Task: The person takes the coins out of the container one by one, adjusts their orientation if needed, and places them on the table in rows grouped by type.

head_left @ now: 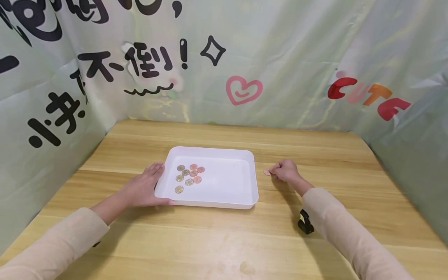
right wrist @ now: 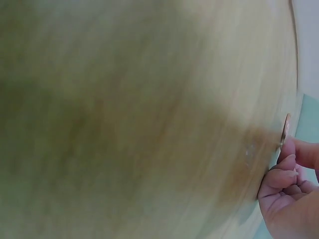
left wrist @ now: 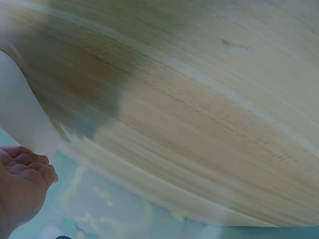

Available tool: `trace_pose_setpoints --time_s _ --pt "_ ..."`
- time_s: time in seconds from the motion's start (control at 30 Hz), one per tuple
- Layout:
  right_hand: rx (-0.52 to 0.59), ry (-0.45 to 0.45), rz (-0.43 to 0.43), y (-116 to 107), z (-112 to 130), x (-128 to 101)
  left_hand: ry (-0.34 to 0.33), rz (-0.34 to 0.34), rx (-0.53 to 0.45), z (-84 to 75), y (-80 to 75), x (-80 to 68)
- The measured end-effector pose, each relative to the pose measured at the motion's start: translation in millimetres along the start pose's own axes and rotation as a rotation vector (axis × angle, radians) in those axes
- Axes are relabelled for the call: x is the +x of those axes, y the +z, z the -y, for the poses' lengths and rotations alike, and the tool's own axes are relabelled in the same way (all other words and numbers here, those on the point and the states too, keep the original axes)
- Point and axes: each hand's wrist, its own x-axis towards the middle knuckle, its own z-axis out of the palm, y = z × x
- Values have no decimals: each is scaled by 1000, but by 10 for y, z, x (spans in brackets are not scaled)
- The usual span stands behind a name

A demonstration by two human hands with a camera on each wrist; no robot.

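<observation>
Pale-green fabric (head_left: pixel 297 74), bearing black characters (head_left: pixel 183 50) and a pink outlined heart (head_left: pixel 259 88), is hanging behind and beside a light-brown wood-grain table (head_left: pixel 217 241).

From here the coins (head_left: pixel 189 182) in the tray (head_left: pixel 210 203) are too small to read. The right hand (head_left: pixel 286 170) hides part of the reddish coin (head_left: pixel 266 172); the topmost lettering (head_left: pixel 148 10) at far left is cut off.

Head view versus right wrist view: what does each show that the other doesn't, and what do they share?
Only head: the left hand touching the white tray, coins inside it, the pink heart. Only right wrist: the curled fingers of the right hand from the palm side, a coin nearly edge-on. Both: that hand, that coin, the wooden table.
</observation>
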Motion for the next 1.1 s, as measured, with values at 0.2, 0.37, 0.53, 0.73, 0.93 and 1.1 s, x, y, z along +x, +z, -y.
trace_pose_setpoints --time_s 0.2,0.37,0.53,0.73,0.93,1.1 --pt "-3 -37 -39 -7 34 -38 6 -5 2 6 12 3" --pt "-61 -216 -167 10 157 -123 9 -2 9 3 6 -5" --pt "61 -343 -258 91 358 -234 -3 19 16 -4 -4 2" --pt "188 -400 -212 239 597 -332 -4 26 11 -7 -14 12" --pt "252 -426 -127 474 742 -372 6 14 17 -5 -16 4" --pt "294 -435 -65 718 852 -398 10 9 22 -2 -16 2"
